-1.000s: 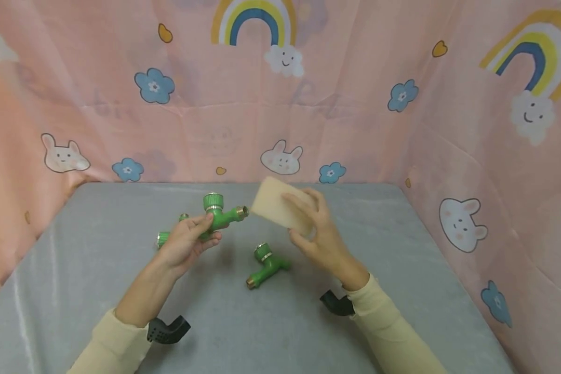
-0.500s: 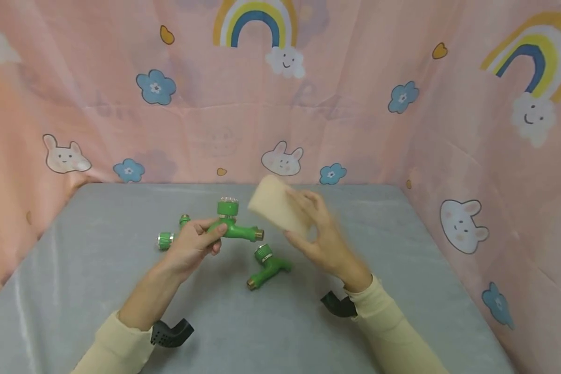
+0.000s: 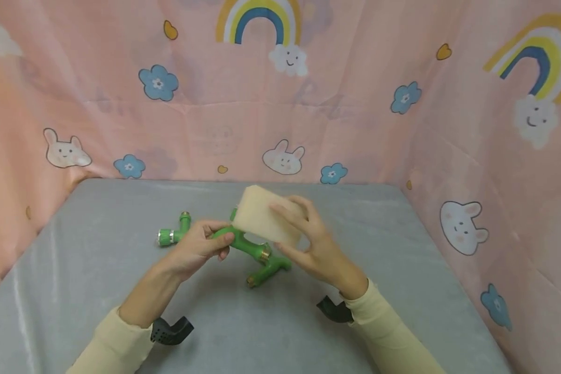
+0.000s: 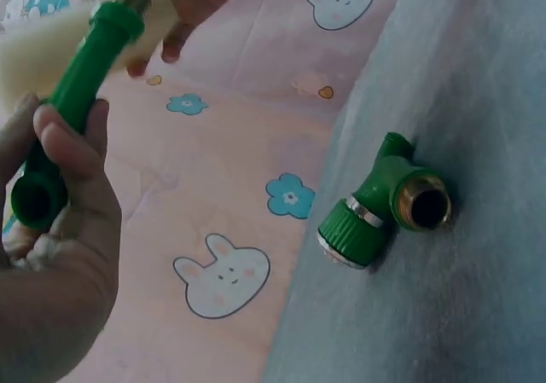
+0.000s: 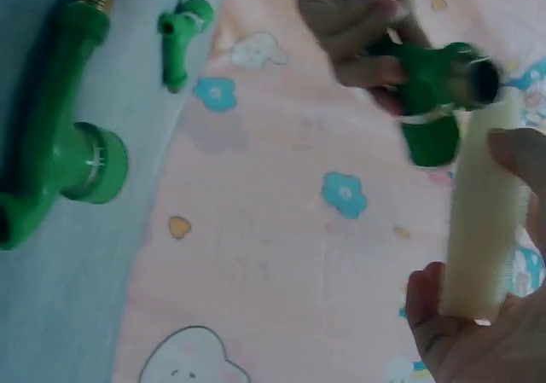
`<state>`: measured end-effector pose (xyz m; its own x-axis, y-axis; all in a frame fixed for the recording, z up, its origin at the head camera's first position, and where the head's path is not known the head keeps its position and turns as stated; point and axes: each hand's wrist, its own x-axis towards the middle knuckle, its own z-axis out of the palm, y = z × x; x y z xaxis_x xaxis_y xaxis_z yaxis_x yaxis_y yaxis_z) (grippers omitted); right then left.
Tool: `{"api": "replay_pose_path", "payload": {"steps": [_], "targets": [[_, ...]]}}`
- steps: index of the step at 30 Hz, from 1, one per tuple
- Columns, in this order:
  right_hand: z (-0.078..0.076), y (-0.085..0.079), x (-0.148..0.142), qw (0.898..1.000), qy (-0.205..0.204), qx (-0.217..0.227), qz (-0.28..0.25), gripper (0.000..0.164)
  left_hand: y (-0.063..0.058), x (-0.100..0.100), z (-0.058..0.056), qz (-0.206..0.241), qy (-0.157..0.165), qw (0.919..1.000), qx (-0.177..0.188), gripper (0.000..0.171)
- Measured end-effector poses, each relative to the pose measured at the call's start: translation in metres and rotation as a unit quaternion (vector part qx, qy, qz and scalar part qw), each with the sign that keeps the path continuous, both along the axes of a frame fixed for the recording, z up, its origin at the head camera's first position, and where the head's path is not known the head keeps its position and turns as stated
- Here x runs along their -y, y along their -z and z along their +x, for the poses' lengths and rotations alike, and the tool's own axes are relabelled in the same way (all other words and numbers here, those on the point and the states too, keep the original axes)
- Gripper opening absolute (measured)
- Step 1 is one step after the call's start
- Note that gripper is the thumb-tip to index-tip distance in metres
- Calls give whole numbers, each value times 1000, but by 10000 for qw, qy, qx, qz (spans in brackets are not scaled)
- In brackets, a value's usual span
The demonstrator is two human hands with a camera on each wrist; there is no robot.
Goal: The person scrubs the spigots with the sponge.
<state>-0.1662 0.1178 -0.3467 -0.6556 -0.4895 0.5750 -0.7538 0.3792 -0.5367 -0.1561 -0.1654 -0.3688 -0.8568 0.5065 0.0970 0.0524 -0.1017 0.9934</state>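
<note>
My left hand (image 3: pixel 196 249) pinches a green faucet (image 3: pixel 250 246) between thumb and fingers, its brass threaded end pointing right. In my right hand (image 3: pixel 320 246) is a cream-coloured sponge (image 3: pixel 264 215), gripped by its edges. The sponge is held up against or just in front of the faucet's knob, which it mostly hides in the head view; in the right wrist view the knob (image 5: pixel 431 140) lies close beside the sponge. Whether they touch I cannot tell. A second green faucet (image 3: pixel 268 272) lies on the table below the held one. Another green faucet (image 3: pixel 173 235) lies behind my left hand.
The grey cloth-covered table (image 3: pixel 243 332) runs back to a pink printed curtain (image 3: pixel 191 124), which also closes off both sides. A black curved piece sits at each wrist, one at the left cuff (image 3: pixel 170 331) and one at the right cuff (image 3: pixel 335 310).
My left hand has turned the faucet, tipping its threaded end down and to the right. My right hand has brought the sponge left and slightly down, over the faucet's knob.
</note>
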Motion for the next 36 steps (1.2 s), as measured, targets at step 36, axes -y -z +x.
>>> {"api": "replay_pose_path", "payload": {"steps": [36], "targets": [[-2, -1, -3, 9953, 869, 365, 222, 65, -5, -26, 12, -2508, -2564, 9226, -1418, 27]]}}
